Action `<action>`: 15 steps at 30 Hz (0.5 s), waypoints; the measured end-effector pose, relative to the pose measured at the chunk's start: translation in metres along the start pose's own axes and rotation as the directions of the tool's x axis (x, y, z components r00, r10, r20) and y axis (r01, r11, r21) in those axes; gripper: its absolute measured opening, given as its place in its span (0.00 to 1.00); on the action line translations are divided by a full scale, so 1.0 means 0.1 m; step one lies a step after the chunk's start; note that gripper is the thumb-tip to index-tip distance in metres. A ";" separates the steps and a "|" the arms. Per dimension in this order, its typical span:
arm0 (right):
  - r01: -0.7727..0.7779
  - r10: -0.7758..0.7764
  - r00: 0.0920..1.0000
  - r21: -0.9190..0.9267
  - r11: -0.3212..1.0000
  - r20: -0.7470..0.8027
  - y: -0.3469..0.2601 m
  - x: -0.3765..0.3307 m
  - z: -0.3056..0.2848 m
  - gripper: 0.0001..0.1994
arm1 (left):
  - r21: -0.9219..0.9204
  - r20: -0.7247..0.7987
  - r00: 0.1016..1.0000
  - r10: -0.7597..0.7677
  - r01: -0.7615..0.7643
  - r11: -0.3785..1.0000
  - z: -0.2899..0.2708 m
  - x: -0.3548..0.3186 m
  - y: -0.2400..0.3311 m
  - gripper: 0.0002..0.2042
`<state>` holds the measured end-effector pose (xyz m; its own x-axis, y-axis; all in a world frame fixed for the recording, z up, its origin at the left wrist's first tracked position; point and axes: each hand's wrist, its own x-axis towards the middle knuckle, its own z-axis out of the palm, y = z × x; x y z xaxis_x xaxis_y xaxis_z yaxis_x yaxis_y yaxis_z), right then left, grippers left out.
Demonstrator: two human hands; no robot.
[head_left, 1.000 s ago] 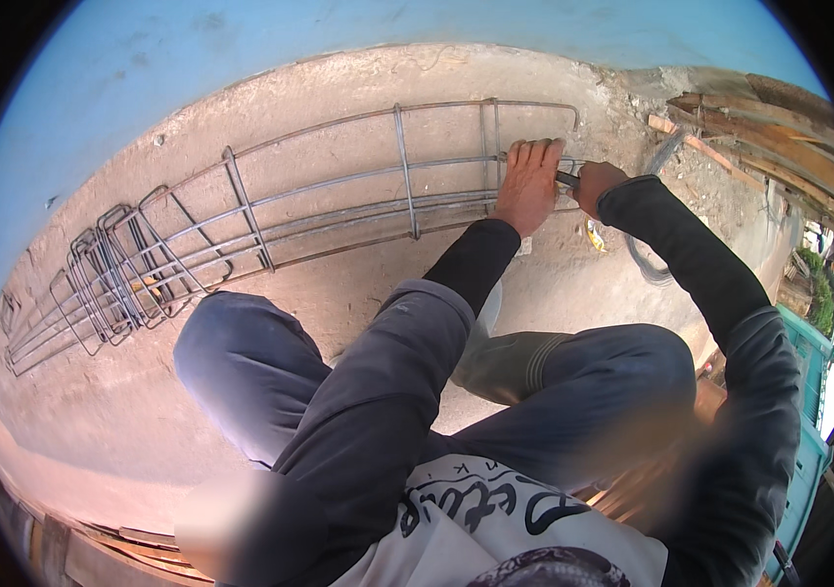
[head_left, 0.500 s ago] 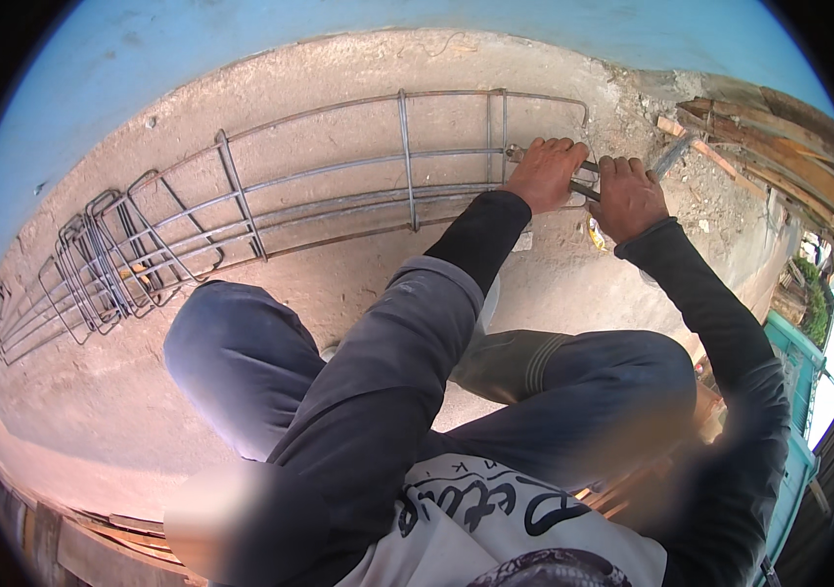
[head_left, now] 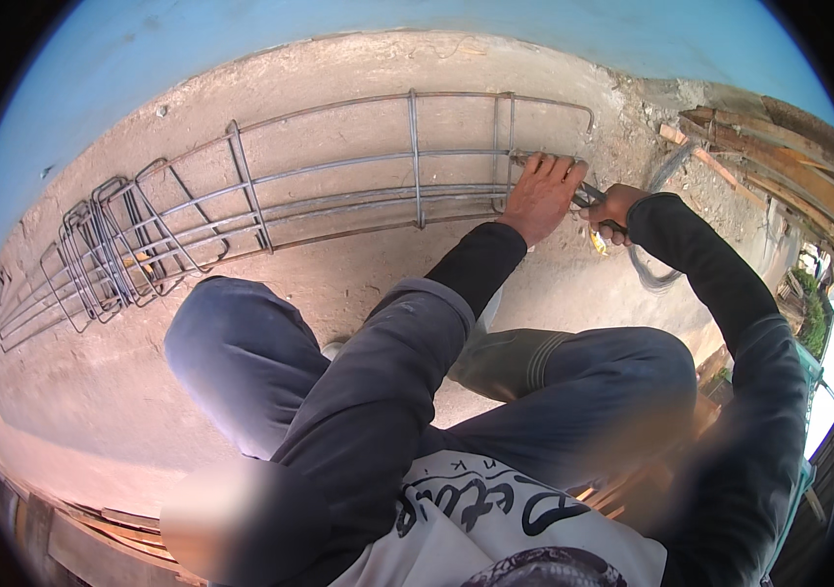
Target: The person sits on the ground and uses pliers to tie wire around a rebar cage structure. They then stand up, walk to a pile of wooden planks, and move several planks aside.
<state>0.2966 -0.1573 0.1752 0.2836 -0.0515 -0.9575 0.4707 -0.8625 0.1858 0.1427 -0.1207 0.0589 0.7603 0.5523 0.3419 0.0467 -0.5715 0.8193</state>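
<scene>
A long cage of steel reinforcing bars (head_left: 338,157) lies across the ground in front of me, with square stirrups around its bars. My left hand (head_left: 542,191) is closed over the bar ends by the last stirrup (head_left: 512,147) at the cage's right end. Just right of it, my right hand (head_left: 617,210) is closed around the dark handles of a pliers-like tool (head_left: 585,194). Its head is largely hidden by my left hand. A coil of thin grey tie wire (head_left: 650,272) shows beneath my right wrist.
Loose stirrups (head_left: 109,245) are bunched at the cage's left end. Wooden planks (head_left: 779,157) are stacked at the far right. A blue surface (head_left: 417,15) runs along the far side. My bent knees (head_left: 241,362) are close to the cage's near side.
My right hand has turned and moved down slightly, its wrist swinging outward and up. The wire coil is now more visible. My left hand stays near the same stirrup.
</scene>
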 end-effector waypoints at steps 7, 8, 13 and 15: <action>0.239 -0.254 0.950 -0.098 0.966 -0.181 0.04 -0.25 0.17 0.09 | -0.098 0.258 0.963 0.079 -0.055 0.994 0.05 0.09 -0.15 0.10; 0.258 -0.448 0.807 -0.453 0.853 -0.384 0.12 -0.13 0.25 0.10 | -0.092 0.262 0.961 0.085 -0.063 0.994 0.05 0.14 -0.19 0.10; -0.183 -0.563 0.494 -0.712 0.678 -0.663 0.04 -0.06 0.47 0.12 | -0.122 0.386 0.923 0.003 0.048 0.991 0.01 0.33 -0.22 0.13; 0.011 -0.255 0.796 -0.409 0.912 -0.549 0.07 -0.09 0.34 0.12 | -0.133 0.283 0.958 0.036 0.002 0.991 0.03 0.29 -0.19 0.14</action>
<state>0.2686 -0.1801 0.1779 0.5640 0.4555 -0.6888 0.7744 -0.5814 0.2496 0.1659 -0.0952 0.0517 0.9137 0.3371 0.2270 -0.0384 -0.4844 0.8740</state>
